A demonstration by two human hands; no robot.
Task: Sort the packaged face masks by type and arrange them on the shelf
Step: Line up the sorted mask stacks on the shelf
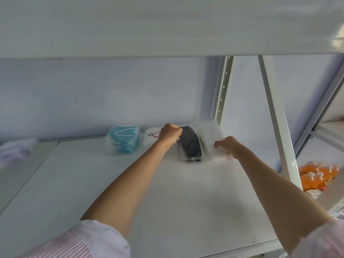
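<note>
1. Grip: the left hand [170, 135] had its fingers curled round the far top edge of the black pack [190, 146], pinching it. The right hand [229, 146] curled its fingers on the near edge of the white pack [210, 135]; that part was blurred, so how firm the hold was could not be told.
2. Place: both packs sat at the centre of the frame, toward the back of the shelf [130, 183], side by side and seemingly touching, just left of the upright post [223, 90].
3. Other sorted groups lay to the left along the back: a flat white pack with red loops [151, 135], half hidden behind the left hand, and further left a blue stack [123, 141].
4. Handling, as a judgement: the packs looked light, soft and squashy inside slick clear film, so they would likely slide and sag. Taking hold at an end edge or across the narrow width seemed surest.
5. Direction: the black pack stood on its long edge, its long axis running from the back of the shelf toward the viewer, slightly angled to lower right. The white pack ran roughly parallel.
6. At the right edge, orange bottles [316, 174] stood on a neighbouring shelf.
</note>
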